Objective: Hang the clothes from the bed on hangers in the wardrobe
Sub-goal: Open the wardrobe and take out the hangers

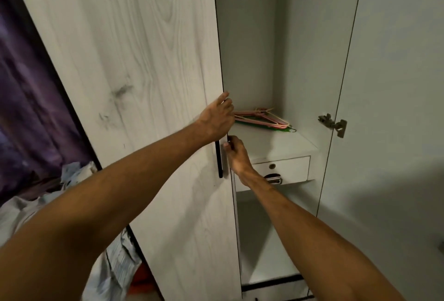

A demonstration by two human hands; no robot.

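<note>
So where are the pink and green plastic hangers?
Head view, centre: the hangers lie on the white wardrobe shelf above the drawer, just right of the left hand.

dim indoor light, soft and a bit grainy
flat light lands on the pale left door (144, 72), a broad grey shadow spreads over the lower right door (396, 108), it's darker under the shelf (271, 144), the purple curtain (28, 99) sinks into murk, straight edges bow toward the frame borders, fine detail is smeared throughout.
</note>
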